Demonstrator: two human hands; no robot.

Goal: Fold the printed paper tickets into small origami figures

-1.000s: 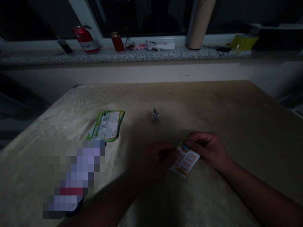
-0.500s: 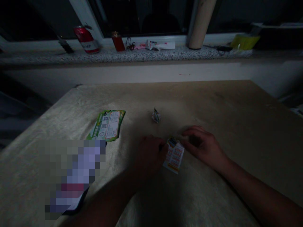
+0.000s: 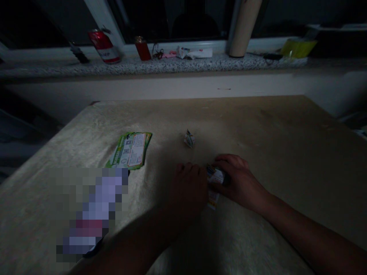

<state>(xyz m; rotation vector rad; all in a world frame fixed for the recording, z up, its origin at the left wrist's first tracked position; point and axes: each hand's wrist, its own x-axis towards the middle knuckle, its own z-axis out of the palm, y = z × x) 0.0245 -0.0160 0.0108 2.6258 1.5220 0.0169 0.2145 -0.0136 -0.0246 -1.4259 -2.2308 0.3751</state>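
Observation:
A small white printed paper slip (image 3: 215,176) with yellow bands lies on the table between my hands, its upper part bent over. My right hand (image 3: 239,178) curls round the slip's right side, thumb and fingers closed on it. My left hand (image 3: 190,188) is closed at its left edge, with the fingertips partly hidden in shadow. Below the fold, a lower strip of the slip still shows near the table. Farther back stands a small folded paper piece (image 3: 189,139), touched by neither hand.
To the left lie a stack of green printed sheets (image 3: 130,151) and a blurred-out phone-like object (image 3: 96,210) on the table (image 3: 272,133). Along the granite sill (image 3: 172,68) stand a red can (image 3: 103,46), a red bottle (image 3: 142,49), a cardboard tube (image 3: 243,30) and a yellow object (image 3: 298,48).
My right hand has moved slightly left and down onto the slip, and its upper part is now folded over. My left hand has shifted a little right, covering more of its left side.

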